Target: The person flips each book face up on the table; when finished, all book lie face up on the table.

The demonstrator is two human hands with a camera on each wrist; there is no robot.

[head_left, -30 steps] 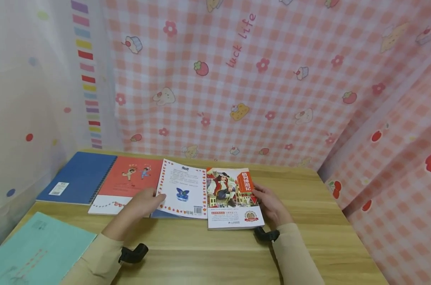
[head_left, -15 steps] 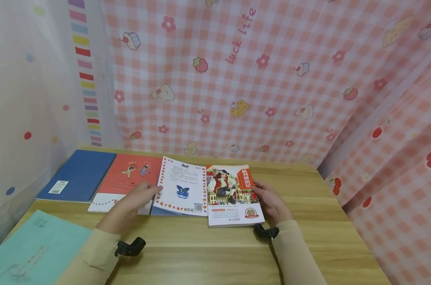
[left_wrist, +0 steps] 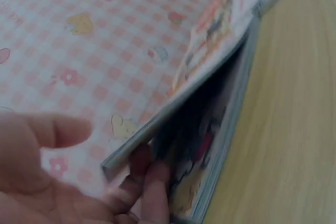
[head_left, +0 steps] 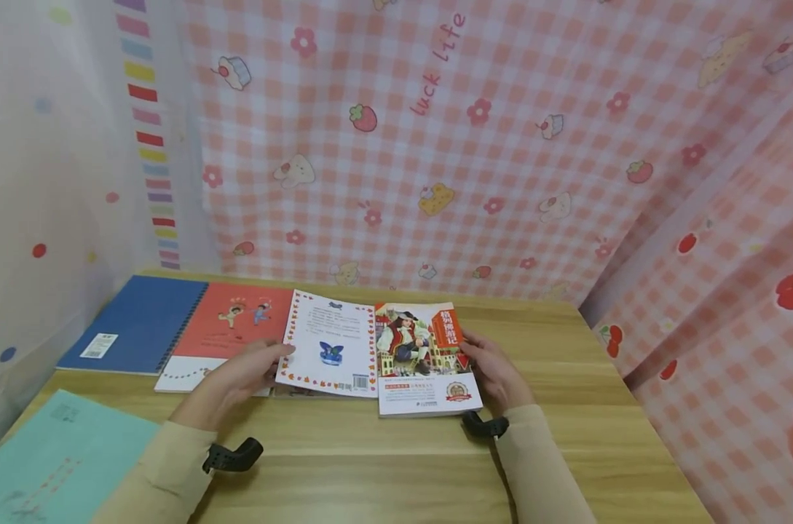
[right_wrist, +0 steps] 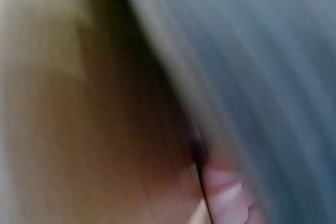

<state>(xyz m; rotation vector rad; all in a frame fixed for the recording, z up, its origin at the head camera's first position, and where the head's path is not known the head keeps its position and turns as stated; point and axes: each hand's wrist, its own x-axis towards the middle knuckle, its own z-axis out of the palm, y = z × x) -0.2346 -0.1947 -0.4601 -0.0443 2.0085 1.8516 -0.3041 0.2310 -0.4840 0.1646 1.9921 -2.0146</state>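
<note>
Paperback book point(head_left: 376, 353), opened cover-up, mid-desk on wooden table point(head_left: 566, 437): left hand point(head_left: 239, 375) pinches its raised back cover, right hand point(head_left: 494, 367) grips the front-cover edge. Beside it, left: red picture book point(head_left: 235, 324), blue spiral notebook point(head_left: 140, 324).

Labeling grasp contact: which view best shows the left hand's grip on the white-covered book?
Left wrist: fingers curl under the lifted edge of the white-covered book. Head shows the left hand at the book's edge, contact too small to read. Right wrist is blurred, showing neither.
</note>
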